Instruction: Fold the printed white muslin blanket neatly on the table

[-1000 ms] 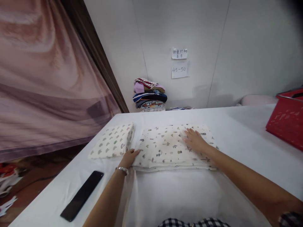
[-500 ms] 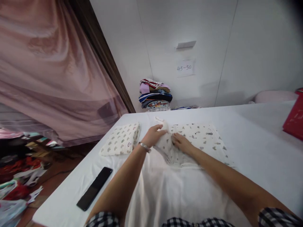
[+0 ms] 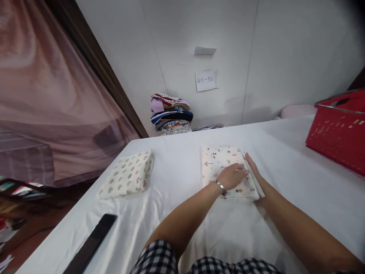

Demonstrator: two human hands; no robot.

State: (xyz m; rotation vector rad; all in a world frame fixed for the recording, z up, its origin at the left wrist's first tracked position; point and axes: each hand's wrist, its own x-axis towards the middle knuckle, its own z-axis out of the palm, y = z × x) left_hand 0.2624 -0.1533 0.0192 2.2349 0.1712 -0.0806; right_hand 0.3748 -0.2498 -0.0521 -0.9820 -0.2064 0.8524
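Note:
A white cloth with small printed figures [image 3: 215, 156] lies folded into a compact rectangle on the white-covered table. My left hand [image 3: 232, 176], with a silver bracelet at the wrist, rests spread on top of it near its right side. Along the cloth's right edge stands my right hand [image 3: 253, 167], its fingers stretched out and touching the edge. A second folded cloth with grey-green mushroom-like prints [image 3: 125, 175] lies apart on the left.
A black phone [image 3: 92, 243] lies at the table's front left. The red basket [image 3: 339, 133] stands at the far right. Stacked clothes [image 3: 172, 116] rise beyond the table's back edge [image 3: 234, 127], against the wall. A pink curtain [image 3: 57, 95] hangs on the left.
The printed cloth has been folded over to a smaller rectangle. My left hand has moved from its left part onto its top, my right hand to its right edge. The view has turned right.

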